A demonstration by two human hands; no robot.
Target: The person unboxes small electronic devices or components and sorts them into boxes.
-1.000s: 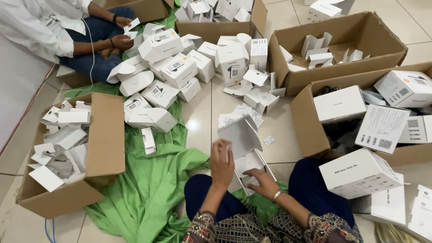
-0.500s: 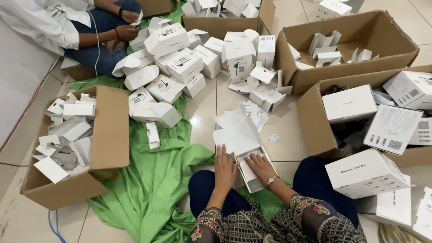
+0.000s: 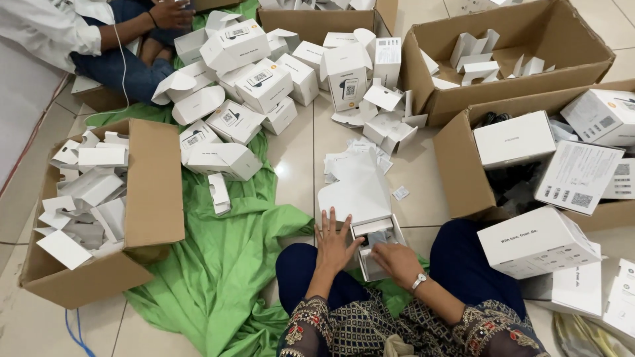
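Observation:
A small white box (image 3: 376,246) lies open on the floor between my knees, its lid (image 3: 357,190) flipped back and away from me. My left hand (image 3: 334,239) rests flat with spread fingers against the box's left side. My right hand (image 3: 395,259), with a watch on the wrist, reaches into the box from the right and touches its contents; whether it grips anything is unclear. Loose white paper sheets (image 3: 347,162) lie just beyond the lid.
A green cloth (image 3: 225,264) spreads to my left. A cardboard carton (image 3: 155,192) of white inserts stands at left, two more cartons (image 3: 456,165) at right. White boxes (image 3: 264,86) are piled ahead. Another person (image 3: 86,39) sits at the top left.
The lid, raised by my left hand a second ago, now lies flat and open. My left hand dropped to the box's side. My right hand moved deeper into the box.

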